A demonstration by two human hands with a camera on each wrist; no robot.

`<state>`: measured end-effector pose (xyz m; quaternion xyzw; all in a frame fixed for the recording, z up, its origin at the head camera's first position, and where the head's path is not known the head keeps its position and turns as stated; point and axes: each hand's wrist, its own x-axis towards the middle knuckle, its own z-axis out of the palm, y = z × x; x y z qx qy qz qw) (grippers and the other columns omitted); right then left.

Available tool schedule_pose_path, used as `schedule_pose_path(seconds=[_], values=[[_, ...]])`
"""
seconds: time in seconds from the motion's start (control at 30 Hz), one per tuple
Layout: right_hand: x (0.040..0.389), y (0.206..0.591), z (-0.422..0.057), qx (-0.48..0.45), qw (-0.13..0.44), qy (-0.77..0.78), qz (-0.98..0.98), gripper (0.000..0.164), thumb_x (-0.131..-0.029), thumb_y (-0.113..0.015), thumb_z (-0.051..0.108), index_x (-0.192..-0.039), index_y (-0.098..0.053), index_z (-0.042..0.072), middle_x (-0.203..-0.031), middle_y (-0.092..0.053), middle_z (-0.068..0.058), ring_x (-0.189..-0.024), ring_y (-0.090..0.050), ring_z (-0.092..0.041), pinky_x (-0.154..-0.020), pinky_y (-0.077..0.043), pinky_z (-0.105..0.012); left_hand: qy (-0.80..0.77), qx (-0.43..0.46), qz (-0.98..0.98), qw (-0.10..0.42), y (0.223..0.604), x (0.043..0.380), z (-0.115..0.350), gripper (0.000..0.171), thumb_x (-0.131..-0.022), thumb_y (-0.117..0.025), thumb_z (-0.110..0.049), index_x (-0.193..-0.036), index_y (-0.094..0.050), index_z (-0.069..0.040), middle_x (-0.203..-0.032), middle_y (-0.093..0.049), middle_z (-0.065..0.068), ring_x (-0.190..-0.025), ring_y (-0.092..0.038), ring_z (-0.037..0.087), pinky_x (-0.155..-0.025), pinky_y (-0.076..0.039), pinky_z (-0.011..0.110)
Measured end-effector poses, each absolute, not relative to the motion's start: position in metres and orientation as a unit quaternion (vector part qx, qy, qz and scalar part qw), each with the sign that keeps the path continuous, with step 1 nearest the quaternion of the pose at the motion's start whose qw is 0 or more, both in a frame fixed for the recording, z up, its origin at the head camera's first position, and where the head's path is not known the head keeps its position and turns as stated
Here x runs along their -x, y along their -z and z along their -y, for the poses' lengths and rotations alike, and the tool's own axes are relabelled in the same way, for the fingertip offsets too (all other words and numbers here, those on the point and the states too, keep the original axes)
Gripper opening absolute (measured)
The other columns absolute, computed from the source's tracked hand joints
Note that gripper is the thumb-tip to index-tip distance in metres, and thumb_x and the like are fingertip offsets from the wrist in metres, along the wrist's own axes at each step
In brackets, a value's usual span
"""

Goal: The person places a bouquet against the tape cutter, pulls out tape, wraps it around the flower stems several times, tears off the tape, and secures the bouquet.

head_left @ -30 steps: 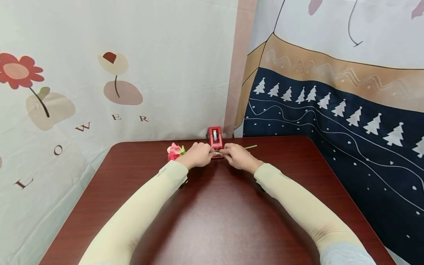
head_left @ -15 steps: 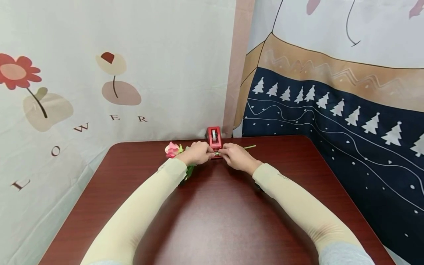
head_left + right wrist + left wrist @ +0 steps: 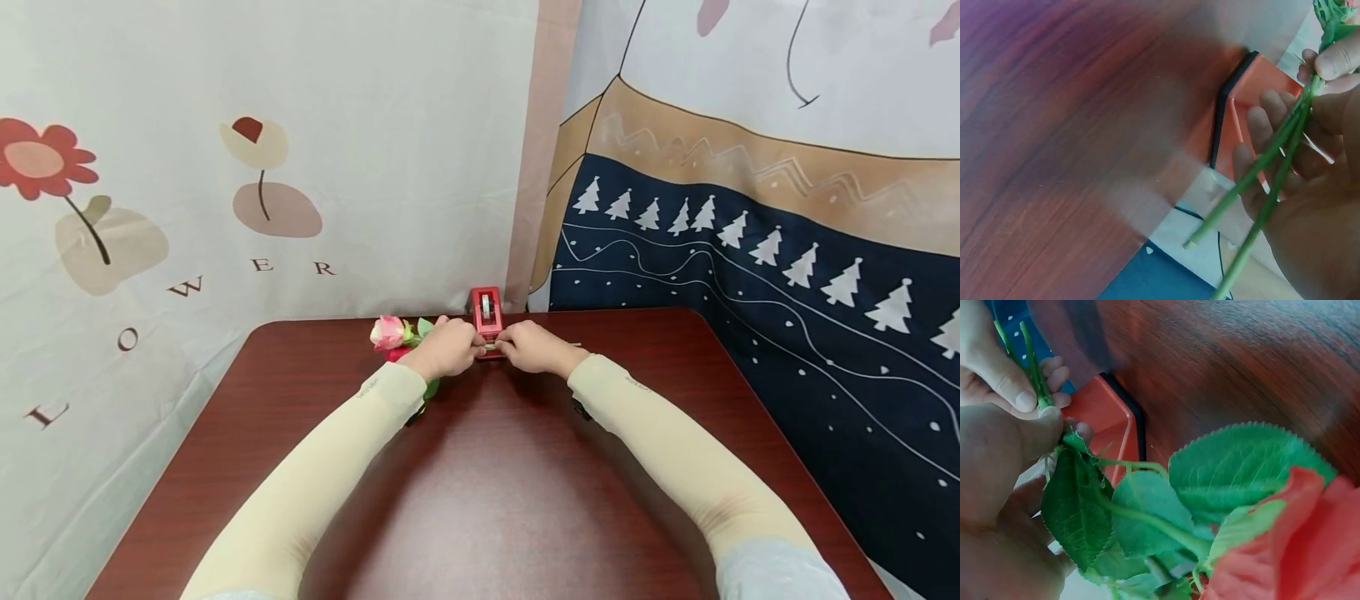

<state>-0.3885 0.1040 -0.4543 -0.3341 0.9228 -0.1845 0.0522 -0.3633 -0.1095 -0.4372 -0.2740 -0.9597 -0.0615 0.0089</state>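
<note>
Both hands are close together, fingertips nearly meeting, and each is clamped on the same green stems (image 3: 1230, 196). On one side, the left hand (image 3: 448, 346) pinches them just where the leaves (image 3: 1241, 469) begin, its thumb laid along the bunch. Opposite it, the right hand (image 3: 538, 346) has its thumb pressed on the stems and its other fingers curled behind them. From there two cut ends run out past the right hand, side by side and slightly spread; a thin tip shows beyond that hand in the head view.

To the left of the left hand are the blooms: a pink flower (image 3: 387, 332), with a red flower (image 3: 397, 354) just beside it, partly hidden behind the wrist. Some foliage hangs below that wrist.

Just beyond the gap between the fingertips stands a red dispenser (image 3: 487, 318), its front end under or next to them; whether they touch it cannot be told. A pale roll shows inside it.

Beneath the hands is the dark red table (image 3: 480, 500). Cream sleeves (image 3: 322, 467) cover both forearms. Behind the right hand hangs a navy cloth (image 3: 660, 267) printed with white trees.
</note>
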Motion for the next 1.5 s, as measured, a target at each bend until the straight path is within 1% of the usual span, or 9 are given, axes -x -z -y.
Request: schedule_pose_path(seconds=[0.13,0.27,0.33,0.47,0.63,0.87,1.23,1.4,1.5], values=[[0.392,0.451,-0.104,0.332,0.086,0.195,-0.919,0.028,-0.113,-0.059,0.020,-0.122,-0.082,0.007,-0.092,-0.075,-0.003,-0.086,-0.065,-0.017,-0.091,-0.059,-0.037,0.012,0.290,0.955,0.055,0.438,0.361,0.108,0.017,-0.106,-0.073,-0.021,-0.099,-0.087,-0.018,-0.094,-0.083,0.002,-0.106,-0.074,0.031,-0.091,-0.045,0.047],[0.395,0.450,-0.106,0.325,0.102,0.199,-0.919,0.027,-0.113,-0.060,0.020,-0.124,-0.082,0.008,-0.091,-0.073,-0.002,-0.086,-0.064,-0.017,-0.089,-0.056,-0.036,-0.014,0.309,0.945,0.103,0.441,0.359,0.107,0.015,-0.104,-0.075,-0.021,-0.096,-0.086,-0.019,-0.095,-0.082,0.003,-0.101,-0.073,0.031,-0.088,-0.047,0.046],[0.395,0.451,-0.107,0.322,0.106,0.200,-0.919,0.027,-0.114,-0.059,0.020,-0.124,-0.081,0.008,-0.094,-0.074,-0.003,-0.087,-0.064,-0.017,-0.090,-0.056,-0.037,-0.016,0.313,0.943,0.112,0.443,0.357,0.106,0.015,-0.104,-0.075,-0.021,-0.095,-0.086,-0.018,-0.096,-0.083,0.004,-0.100,-0.074,0.032,-0.088,-0.049,0.047],[0.396,0.455,-0.108,0.324,0.107,0.199,-0.919,0.026,-0.114,-0.059,0.019,-0.126,-0.080,0.008,-0.099,-0.074,-0.004,-0.093,-0.064,-0.018,-0.095,-0.056,-0.038,-0.018,0.308,0.945,0.111,0.447,0.355,0.104,0.017,-0.105,-0.074,-0.020,-0.091,-0.084,-0.016,-0.095,-0.083,0.005,-0.096,-0.076,0.032,-0.087,-0.049,0.047],[0.395,0.459,-0.108,0.326,0.097,0.210,-0.917,0.024,-0.114,-0.060,0.019,-0.124,-0.080,0.009,-0.101,-0.077,-0.006,-0.093,-0.065,-0.019,-0.098,-0.057,-0.040,-0.008,0.294,0.950,0.106,0.450,0.356,0.103,0.019,-0.104,-0.075,-0.019,-0.086,-0.081,-0.015,-0.086,-0.082,0.005,-0.092,-0.077,0.031,-0.086,-0.048,0.047],[0.396,0.465,-0.111,0.337,0.071,0.238,-0.908,0.023,-0.113,-0.062,0.017,-0.118,-0.083,0.009,-0.098,-0.081,-0.006,-0.085,-0.066,-0.014,-0.087,-0.058,-0.035,0.043,0.282,0.955,0.085,0.451,0.358,0.104,0.015,-0.104,-0.073,-0.015,-0.097,-0.086,-0.016,-0.088,-0.083,0.005,-0.094,-0.079,0.030,-0.086,-0.051,0.047],[0.391,0.466,-0.112,0.345,0.041,0.244,-0.906,0.019,-0.112,-0.064,0.016,-0.110,-0.082,0.010,-0.080,-0.069,0.001,-0.075,-0.062,-0.011,-0.078,-0.054,-0.030,0.100,0.283,0.950,0.082,0.452,0.360,0.105,0.020,-0.105,-0.073,-0.015,-0.087,-0.083,-0.012,-0.073,-0.075,0.003,-0.077,-0.073,0.025,-0.082,-0.059,0.044],[0.391,0.470,-0.112,0.349,0.029,0.242,-0.905,0.019,-0.112,-0.063,0.015,-0.111,-0.081,0.009,-0.084,-0.072,-0.001,-0.078,-0.062,-0.011,-0.080,-0.055,-0.031,0.095,0.281,0.951,0.087,0.450,0.359,0.104,0.022,-0.104,-0.074,-0.016,-0.084,-0.082,-0.013,-0.073,-0.077,0.003,-0.081,-0.077,0.028,-0.089,-0.058,0.049],[0.390,0.472,-0.112,0.358,0.022,0.233,-0.904,0.019,-0.112,-0.064,0.013,-0.112,-0.082,0.008,-0.093,-0.078,-0.005,-0.084,-0.065,-0.012,-0.086,-0.059,-0.034,0.090,0.274,0.953,0.087,0.449,0.357,0.104,0.017,-0.103,-0.076,-0.018,-0.091,-0.087,-0.016,-0.082,-0.082,0.003,-0.088,-0.079,0.030,-0.090,-0.055,0.049]])
